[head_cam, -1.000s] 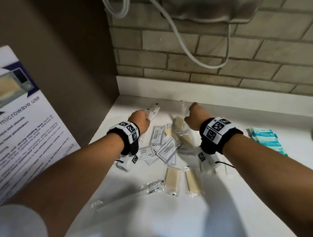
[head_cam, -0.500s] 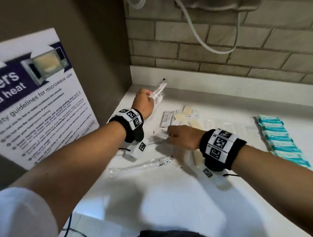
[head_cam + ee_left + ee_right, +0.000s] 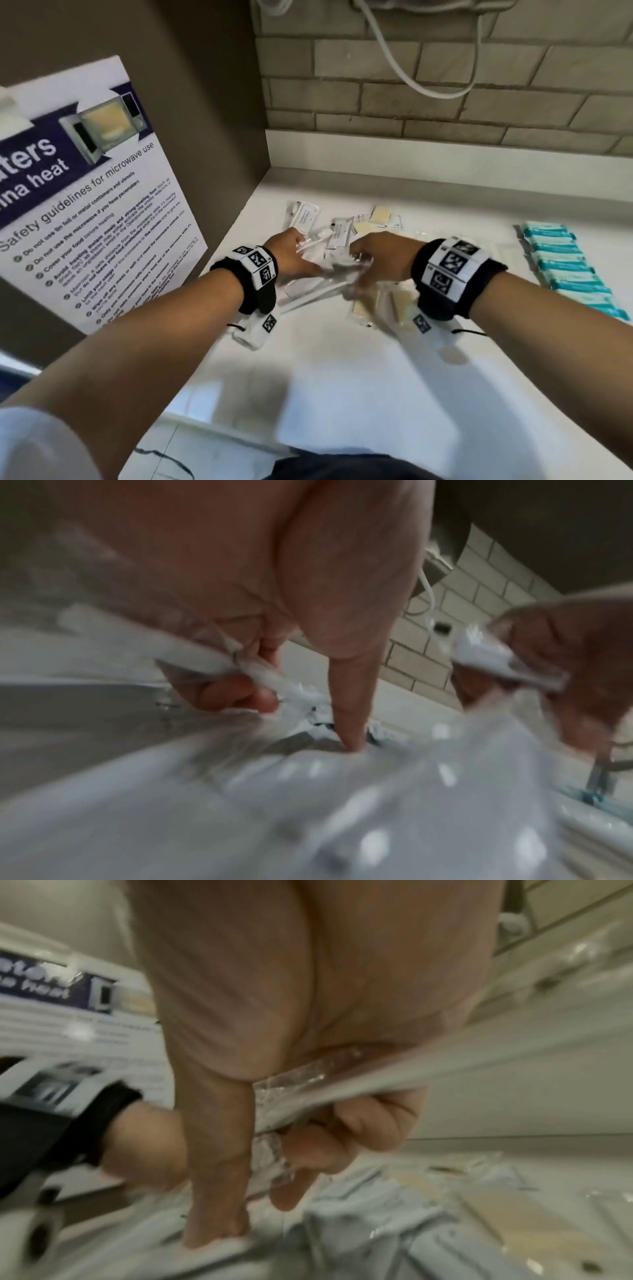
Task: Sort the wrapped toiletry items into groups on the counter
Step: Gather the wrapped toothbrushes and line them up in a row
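A white worktop (image 3: 342,377) ran into a corner beneath a brick-tiled wall. A loose heap of wrapped items lay on it toward the back left: flat white sachets (image 3: 306,216) with dark print, beige bars in clear wrap (image 3: 380,215), and long clear-wrapped toothbrushes (image 3: 308,298) partly overlapping one another. Two more beige bars (image 3: 402,303) lay side by side nearer the front. Well apart, at the right, teal-and-white packets (image 3: 565,263) lay in a neat overlapping row.
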Motion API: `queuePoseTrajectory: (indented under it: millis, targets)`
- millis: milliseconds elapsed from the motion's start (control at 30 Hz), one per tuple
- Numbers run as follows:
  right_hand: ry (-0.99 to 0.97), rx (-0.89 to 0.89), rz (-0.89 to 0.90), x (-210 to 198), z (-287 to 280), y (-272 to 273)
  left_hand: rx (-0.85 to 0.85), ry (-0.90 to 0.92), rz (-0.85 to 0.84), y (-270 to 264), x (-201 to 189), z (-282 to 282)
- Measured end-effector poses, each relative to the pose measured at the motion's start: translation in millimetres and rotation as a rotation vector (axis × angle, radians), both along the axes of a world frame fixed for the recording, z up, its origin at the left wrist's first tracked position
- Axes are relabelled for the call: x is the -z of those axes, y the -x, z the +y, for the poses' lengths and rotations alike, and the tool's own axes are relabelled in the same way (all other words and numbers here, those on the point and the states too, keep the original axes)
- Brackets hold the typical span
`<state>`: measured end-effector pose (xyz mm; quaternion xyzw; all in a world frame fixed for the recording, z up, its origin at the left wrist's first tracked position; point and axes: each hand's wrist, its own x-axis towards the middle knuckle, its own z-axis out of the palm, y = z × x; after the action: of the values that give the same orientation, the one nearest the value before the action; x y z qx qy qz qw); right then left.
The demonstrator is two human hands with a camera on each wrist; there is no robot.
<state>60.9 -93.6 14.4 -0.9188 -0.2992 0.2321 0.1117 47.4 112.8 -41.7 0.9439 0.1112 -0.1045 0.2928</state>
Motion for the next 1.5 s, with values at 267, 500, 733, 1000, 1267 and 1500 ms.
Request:
queuePoseTrajectory:
  millis: [267,500,733,1000,1267,1500]
  targets:
    - [-0.328,0.136,-0.096,-56.9,-18.4,-31.7,-0.088,-0.161,0.029,-13.0,-5.5,13.4]
    - [-0.675,0.227,-0.006,-81.3,5.3,-29.4,-0.279,0.124,-0.200,-29.6,-22.2,29.9]
    - [-0.640,0.181,0.059,-67.0,28.4,-26.9,-0.342,0.190,-0.092,-54.0,-23.9,33.9]
    - [-0.598,0.218,0.030,-46.2,27.7,-37.6,-0.234,-0.209,0.106,-57.0,-6.3,38.6]
    - [-0.459,0.284,-0.050,-37.0,24.7,-38.5,-0.295,0.187,-0.166,-47.1,-30.9,45.6]
    - [-0.767,0.463,0.047,-51.0,27.6,-42.9,-0.134,0.780,-0.319,-15.2,-55.6,-19.8]
